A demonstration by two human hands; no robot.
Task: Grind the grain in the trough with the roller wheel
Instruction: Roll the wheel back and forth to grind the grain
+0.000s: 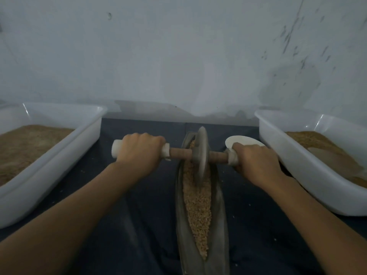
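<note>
Grinding was underway: left hand (140, 151) and right hand (256, 161) gripped the roller wheel (201, 153) axle toward the trough's (219, 211) twelve o'clock end; next, roll toward six over grain (198, 211).

A white plastic tub (59, 139) of brown grain sits at the table's left edge, a matching tub (297, 155) at the right edge. A dark cloth (139, 225) covers the table; a small white dish (244, 140) lies just beside the right tub.
</note>
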